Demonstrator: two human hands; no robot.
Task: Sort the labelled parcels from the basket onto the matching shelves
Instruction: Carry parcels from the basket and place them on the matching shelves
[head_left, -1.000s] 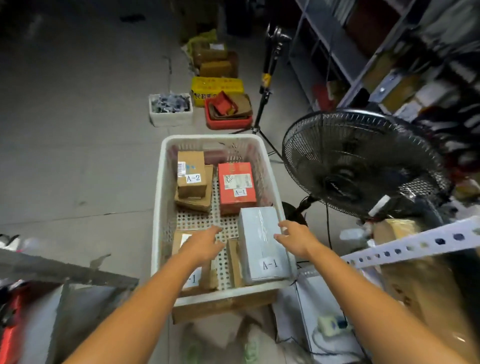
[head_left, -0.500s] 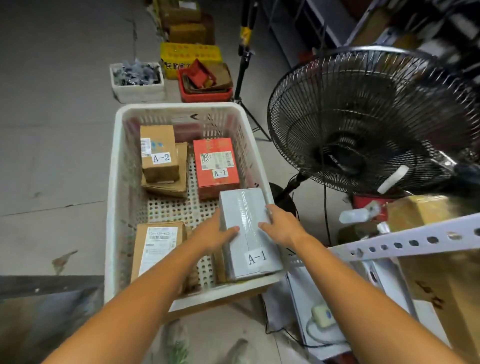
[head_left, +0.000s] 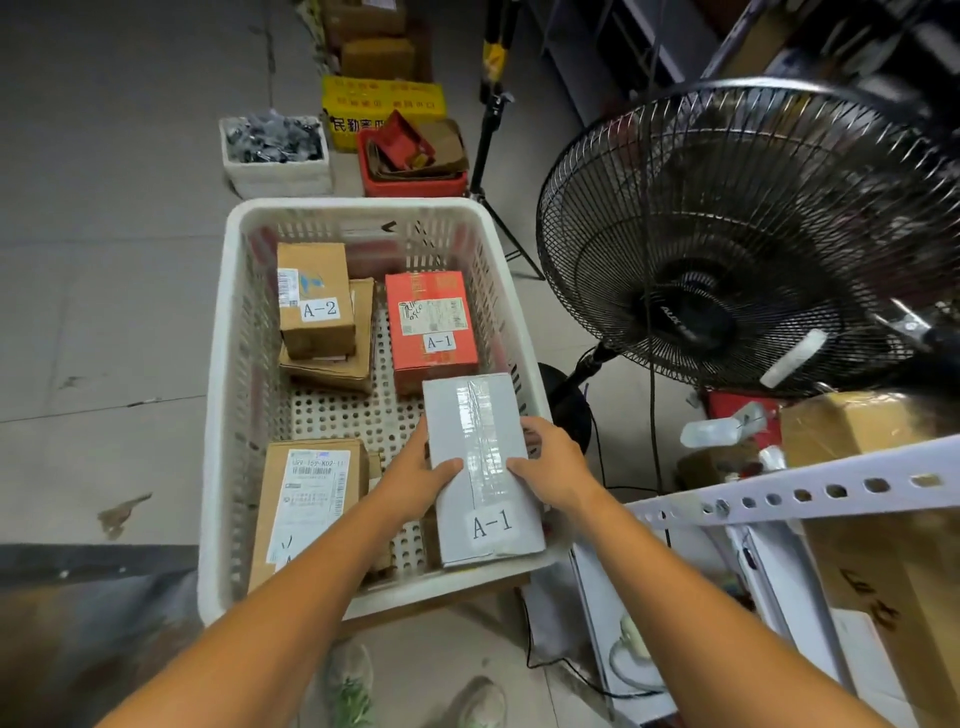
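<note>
Standing on the floor: white perforated plastic basket (head_left: 223, 395), open-topped, so reached from above.

Near-left corner: flat brown cardboard parcel with a white printed shipping label (head_left: 306, 499), face up. Shelf code partly hidden by the left forearm.

Further back: small brown cardboard box marked A-2 (head_left: 314, 301), stacked on a flatter brown cardboard box (head_left: 361, 358), label up for reading.

Beside that: red cardboard box marked A-1 (head_left: 431, 322), flat on the basket floor.

Near-right, close against the basket wall: grey taped cardboard box marked A-1 (head_left: 483, 441), label up and turned toward the person.

Gripped from both long sides: left hand (head_left: 415, 478) on the left edge, right hand (head_left: 556, 467) on the right. Fingers (head_left: 447, 467) clamped on the box, thumbs over the top face, the rest hidden down the sides. Two-sided hold probably chosen for a level lift clear of the wall. Cannot tell whether lifted or resting.

Right of the basket: black pedestal fan (head_left: 727, 234), close enough to foul a swing.

Far right: white slotted metal shelf rail (head_left: 831, 488), near. Likely destination; no tag visible.
</note>
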